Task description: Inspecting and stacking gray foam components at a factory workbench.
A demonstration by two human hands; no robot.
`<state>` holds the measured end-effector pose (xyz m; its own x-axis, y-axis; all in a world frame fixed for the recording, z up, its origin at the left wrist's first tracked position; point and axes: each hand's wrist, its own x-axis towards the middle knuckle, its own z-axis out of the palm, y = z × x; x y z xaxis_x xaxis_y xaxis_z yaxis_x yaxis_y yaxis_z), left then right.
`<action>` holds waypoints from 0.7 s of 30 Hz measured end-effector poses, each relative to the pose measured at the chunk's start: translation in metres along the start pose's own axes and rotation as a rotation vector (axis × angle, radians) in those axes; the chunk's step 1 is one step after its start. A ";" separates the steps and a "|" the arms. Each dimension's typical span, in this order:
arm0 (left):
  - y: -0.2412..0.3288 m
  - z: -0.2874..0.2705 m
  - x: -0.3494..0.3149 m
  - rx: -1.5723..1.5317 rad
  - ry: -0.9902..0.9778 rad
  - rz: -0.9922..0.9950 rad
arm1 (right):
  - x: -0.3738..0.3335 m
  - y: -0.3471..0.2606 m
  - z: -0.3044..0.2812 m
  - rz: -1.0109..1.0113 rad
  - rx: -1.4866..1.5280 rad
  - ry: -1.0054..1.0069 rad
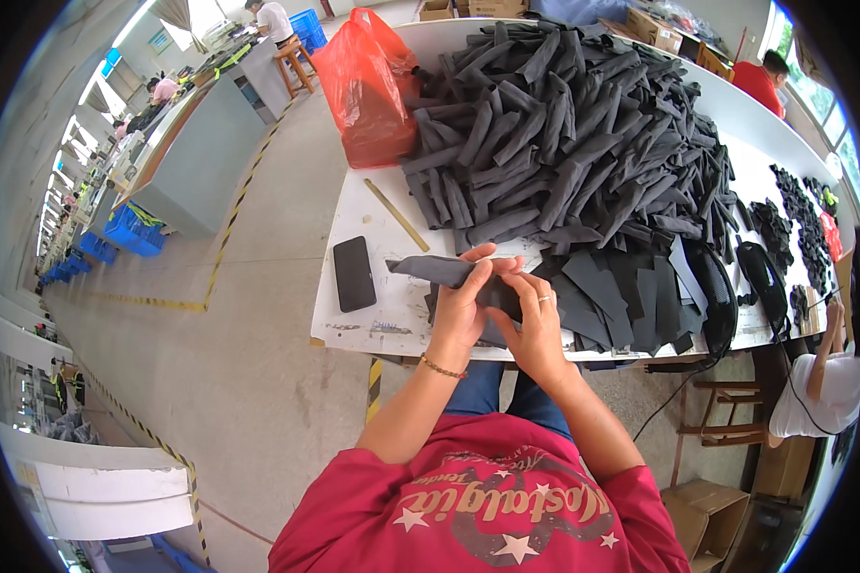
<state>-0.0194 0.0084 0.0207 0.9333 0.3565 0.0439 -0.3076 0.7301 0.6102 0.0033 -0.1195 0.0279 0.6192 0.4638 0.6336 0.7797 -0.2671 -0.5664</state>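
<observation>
The left hand [461,307] grips a dark grey, narrow, folded fabric piece [430,268] between thumb and fingers: the thumb lies along the near face and the fingers pass behind. The free end of the piece points to the left and is held above the work surface. The right hand [537,329] is positioned at the opposite end, with its fingers bent toward the left fingertips and its thumb set apart below them. Whether the right hand pinches the fabric or only rests against it cannot be told.

The work surface is a white table [401,336] with a marked, worn front area. A black rectangular smartphone [354,274] lies flat to the left of the hands. A thin, straight, yellowish strip [397,214] lies obliquely beyond the smartphone. An orange-red translucent plastic bag [368,105] stands at the left far side, next to a large heap of dark grey rolled or folded fabric pieces [564,134]. The heap occupies the area directly beyond the hands. Flat, dark, overlapping panels [597,294] lie to the right of the right hand, between the heap and the front edge. A black curved object [717,296] is located at the right end of these panels.
</observation>
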 end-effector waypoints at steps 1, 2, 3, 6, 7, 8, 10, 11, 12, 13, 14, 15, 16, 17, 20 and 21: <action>0.000 -0.005 0.001 0.002 0.003 0.007 | -0.003 0.001 0.001 -0.005 0.006 -0.002; 0.000 -0.011 0.003 -0.004 0.013 0.029 | -0.009 0.006 0.002 -0.002 -0.022 -0.052; -0.002 -0.011 0.004 -0.015 0.019 0.043 | -0.015 0.010 0.000 0.007 -0.057 -0.101; -0.013 -0.009 -0.005 0.038 0.021 -0.037 | -0.015 0.015 0.006 -0.083 -0.006 -0.087; -0.018 -0.009 -0.007 0.037 0.022 -0.039 | -0.011 0.014 0.009 -0.135 0.024 -0.072; -0.022 -0.010 -0.009 0.003 0.036 -0.042 | -0.009 0.013 0.011 -0.122 0.043 -0.074; -0.019 -0.012 -0.007 0.021 0.063 -0.019 | -0.003 0.004 0.007 -0.094 0.007 -0.093; -0.013 -0.016 -0.006 0.022 0.067 -0.014 | -0.001 0.001 0.007 -0.063 -0.034 -0.110; -0.006 -0.017 -0.003 0.063 0.087 0.016 | -0.005 0.004 0.004 -0.069 -0.034 -0.109; -0.001 -0.017 -0.002 0.104 0.114 0.046 | -0.016 0.010 -0.001 -0.058 -0.019 -0.123; -0.003 -0.014 -0.002 0.097 0.117 0.028 | -0.021 0.014 -0.002 -0.047 -0.004 -0.138; -0.009 -0.008 -0.005 0.059 0.105 -0.012 | -0.020 0.013 -0.002 -0.040 0.000 -0.144; -0.017 0.002 -0.011 0.018 0.087 -0.037 | -0.012 0.014 0.000 -0.087 0.047 -0.154; -0.023 0.008 -0.017 -0.022 0.067 -0.062 | -0.006 0.014 0.000 -0.133 0.094 -0.164; -0.020 -0.008 -0.013 -0.042 0.101 -0.057 | -0.002 0.003 -0.006 -0.093 0.037 -0.210; -0.020 -0.010 -0.013 -0.040 0.136 -0.084 | -0.005 0.003 -0.009 -0.069 -0.024 -0.227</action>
<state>-0.0274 -0.0045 -0.0001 0.9229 0.3672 -0.1155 -0.2392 0.7822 0.5752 0.0033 -0.1299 0.0281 0.5292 0.6590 0.5345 0.8233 -0.2463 -0.5114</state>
